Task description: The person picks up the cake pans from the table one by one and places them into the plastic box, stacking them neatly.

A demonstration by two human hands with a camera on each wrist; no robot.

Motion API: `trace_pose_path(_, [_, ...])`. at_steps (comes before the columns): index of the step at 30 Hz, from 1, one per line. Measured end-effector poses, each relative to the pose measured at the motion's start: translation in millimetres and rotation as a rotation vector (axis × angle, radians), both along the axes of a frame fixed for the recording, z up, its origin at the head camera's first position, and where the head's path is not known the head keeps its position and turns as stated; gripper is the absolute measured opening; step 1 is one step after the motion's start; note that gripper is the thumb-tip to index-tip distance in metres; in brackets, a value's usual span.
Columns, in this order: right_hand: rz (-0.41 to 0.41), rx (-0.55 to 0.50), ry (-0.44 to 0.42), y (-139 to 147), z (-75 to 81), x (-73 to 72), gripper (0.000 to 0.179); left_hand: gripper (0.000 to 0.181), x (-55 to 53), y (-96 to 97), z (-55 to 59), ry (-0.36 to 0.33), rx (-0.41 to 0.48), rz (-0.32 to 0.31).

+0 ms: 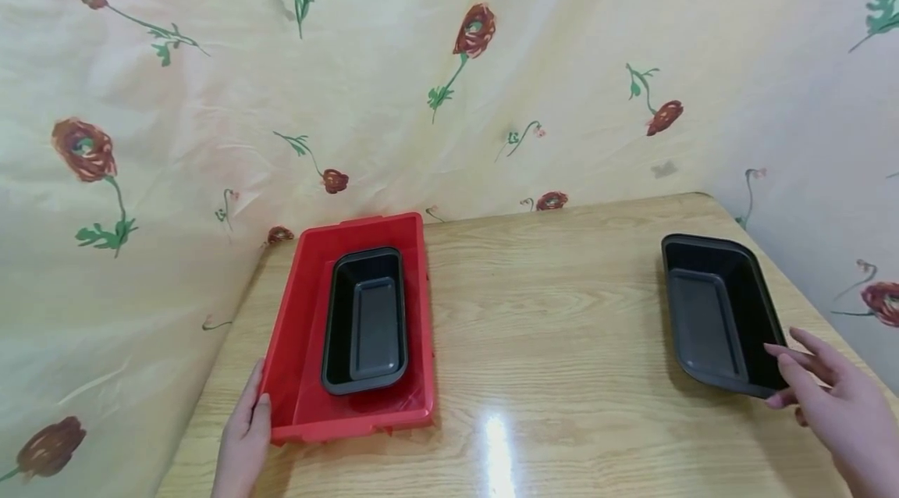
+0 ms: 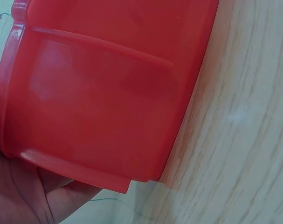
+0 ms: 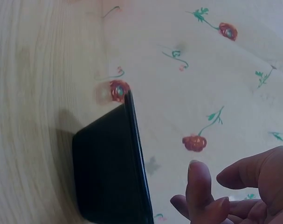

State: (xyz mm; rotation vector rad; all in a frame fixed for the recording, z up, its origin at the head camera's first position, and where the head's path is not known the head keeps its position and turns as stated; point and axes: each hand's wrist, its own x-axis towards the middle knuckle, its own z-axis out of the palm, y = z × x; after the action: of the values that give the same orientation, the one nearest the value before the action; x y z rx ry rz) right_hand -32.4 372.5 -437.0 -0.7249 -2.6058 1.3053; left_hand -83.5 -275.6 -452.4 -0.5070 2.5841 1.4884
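Observation:
At the left of the table, my left hand (image 1: 242, 435) grips the near left corner of a red plastic tray (image 1: 284, 357). In the left wrist view, the tray's side wall (image 2: 99, 102) fills the middle, with the fingers (image 2: 71, 198) curled at its rim. A black loaf pan (image 1: 375, 318) lies inside the tray. A second black loaf pan (image 1: 702, 318) stands upright on the right side of the table. My right hand (image 1: 832, 396) is at this pan's near right corner, fingers loosely spread. In the right wrist view, the hand (image 3: 239, 186) shows a gap from the pan (image 3: 111, 163) and holds nothing.
A light wood-grain table (image 1: 548, 311) lies under everything, its right edge close beside the right-hand pan. Flower-patterned cloth (image 1: 393, 76) hangs behind the table and along both sides. A bright light reflection shows on the tabletop near the front.

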Motion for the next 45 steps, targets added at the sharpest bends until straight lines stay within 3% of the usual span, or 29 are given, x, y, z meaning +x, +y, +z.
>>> trace_pose_path(7, [0.003,-0.106,0.156,16,-8.3,11.2,0.062,0.055,0.0,-2.3,0.7,-0.004,-0.017,-0.005])
trace_pose_path(16, [0.000,-0.172,0.207,29,-17.8,17.5,0.064,0.055,0.2,-2.5,1.5,-0.009,-0.017,-0.016])
trace_pose_path(21, [0.017,-0.151,0.163,36,-28.1,17.0,0.064,0.055,0.9,-2.8,2.3,-0.014,-0.015,-0.016])
trace_pose_path(28, [0.036,0.049,-0.070,34,-31.4,11.0,0.065,0.056,1.0,-2.1,2.6,-0.009,-0.010,-0.016])
trace_pose_path(35, [0.037,0.082,-0.184,32,-37.2,4.2,0.067,0.055,-0.1,-0.8,2.2,-0.001,-0.010,-0.014])
trace_pose_path(45, [0.109,0.049,-0.082,32,-40.2,-0.6,0.049,0.055,0.9,-0.1,2.4,0.013,-0.010,-0.011])
